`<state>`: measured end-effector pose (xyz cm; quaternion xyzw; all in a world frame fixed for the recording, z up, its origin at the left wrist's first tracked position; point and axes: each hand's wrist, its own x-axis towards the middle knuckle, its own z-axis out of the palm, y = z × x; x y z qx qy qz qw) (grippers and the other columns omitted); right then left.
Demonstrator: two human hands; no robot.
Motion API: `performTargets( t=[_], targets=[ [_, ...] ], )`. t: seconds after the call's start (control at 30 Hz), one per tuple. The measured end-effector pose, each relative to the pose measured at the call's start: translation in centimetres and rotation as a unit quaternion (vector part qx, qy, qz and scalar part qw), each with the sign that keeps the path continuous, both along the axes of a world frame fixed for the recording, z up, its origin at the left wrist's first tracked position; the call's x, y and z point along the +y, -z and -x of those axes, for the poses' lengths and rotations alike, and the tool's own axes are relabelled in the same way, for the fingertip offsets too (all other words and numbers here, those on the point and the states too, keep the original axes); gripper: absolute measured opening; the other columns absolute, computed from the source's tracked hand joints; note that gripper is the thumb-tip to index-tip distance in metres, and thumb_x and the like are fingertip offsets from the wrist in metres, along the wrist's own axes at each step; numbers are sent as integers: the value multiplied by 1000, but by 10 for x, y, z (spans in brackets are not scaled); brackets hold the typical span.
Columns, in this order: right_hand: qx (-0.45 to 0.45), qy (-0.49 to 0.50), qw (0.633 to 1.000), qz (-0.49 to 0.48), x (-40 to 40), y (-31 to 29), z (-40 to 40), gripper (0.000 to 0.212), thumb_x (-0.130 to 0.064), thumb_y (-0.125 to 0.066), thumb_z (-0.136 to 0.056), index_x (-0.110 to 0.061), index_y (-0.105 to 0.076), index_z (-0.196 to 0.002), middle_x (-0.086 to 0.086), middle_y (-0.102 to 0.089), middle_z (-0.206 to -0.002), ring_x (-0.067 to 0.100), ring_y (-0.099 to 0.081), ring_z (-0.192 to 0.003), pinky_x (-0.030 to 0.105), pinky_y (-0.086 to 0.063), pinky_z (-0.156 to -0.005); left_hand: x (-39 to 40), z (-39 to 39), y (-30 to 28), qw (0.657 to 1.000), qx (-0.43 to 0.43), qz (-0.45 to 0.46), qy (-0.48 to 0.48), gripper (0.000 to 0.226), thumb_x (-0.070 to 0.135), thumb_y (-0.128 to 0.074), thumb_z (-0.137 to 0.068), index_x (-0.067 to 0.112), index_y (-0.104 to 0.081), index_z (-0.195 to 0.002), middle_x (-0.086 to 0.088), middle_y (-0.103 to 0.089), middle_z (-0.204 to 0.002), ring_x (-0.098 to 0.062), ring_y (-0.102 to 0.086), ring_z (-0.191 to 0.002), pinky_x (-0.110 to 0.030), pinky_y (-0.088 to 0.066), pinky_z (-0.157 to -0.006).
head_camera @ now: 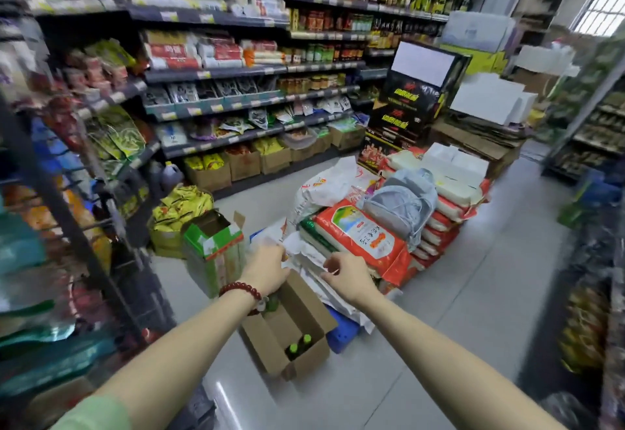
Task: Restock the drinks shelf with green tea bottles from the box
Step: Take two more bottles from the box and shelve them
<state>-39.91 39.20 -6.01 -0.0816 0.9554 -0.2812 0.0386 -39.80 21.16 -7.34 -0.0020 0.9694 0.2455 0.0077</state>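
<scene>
An open brown cardboard box [270, 345] stands on the grey floor below my arms. Two green-capped tea bottles [299, 347] stand in its near corner, and another bottle top [270, 301] shows just under my left wrist. My left hand [265, 269], with a red bead bracelet on the wrist, hovers over the box's far end with the fingers pointing down; I cannot see whether it holds anything. My right hand [345, 274] is loosely curled above the box's far flap and holds nothing. The drinks shelf [50, 311] is a blur at the left edge.
A green and white carton [213, 243] stands open just left of the box. Stacked rice sacks [365, 237] with a grey backpack [402, 206] on top lie right behind it, on a blue pallet [343, 333]. Shelving lines both sides of the aisle.
</scene>
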Motion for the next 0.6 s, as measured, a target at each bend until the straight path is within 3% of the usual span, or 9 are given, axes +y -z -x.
performTargets(
  t=[0.17, 0.37, 0.5, 0.6],
  targets=[
    [-35, -37, 998, -19, 2, 20, 71, 15, -18, -61, -85, -8, -68, -93, 8, -72, -95, 23, -64, -89, 30, -48, -76, 0, 61, 21, 998, -30, -30, -39, 28, 32, -63, -86, 8, -63, -102, -9, -66, -100, -26, -63, -95, -25, -43, -68],
    [-77, -86, 993, -39, 5, 57, 155, 13, -15, -59, -84, -6, -67, -88, 10, -71, -93, 25, -64, -90, 30, -45, -73, -6, 113, 59, 987, -80, -51, -128, 21, 21, -60, -85, 5, -64, -97, -12, -69, -97, -26, -64, -92, -26, -44, -67],
    [-101, -137, 983, -70, 0, 103, 216, 21, -16, -58, -84, 5, -63, -81, 22, -67, -84, 30, -62, -82, 36, -45, -68, -7, 145, 102, 970, -104, -75, -205, 18, 19, -62, -85, 5, -64, -97, -12, -67, -99, -24, -63, -92, -29, -48, -72],
    [-120, -173, 975, -70, -9, 157, 260, 20, -20, -60, -84, 0, -65, -83, 14, -65, -80, 27, -62, -79, 34, -46, -68, -7, 172, 158, 955, -102, -85, -265, 13, 23, -61, -87, 12, -63, -94, -4, -65, -92, -17, -60, -83, -24, -43, -65]
  ],
)
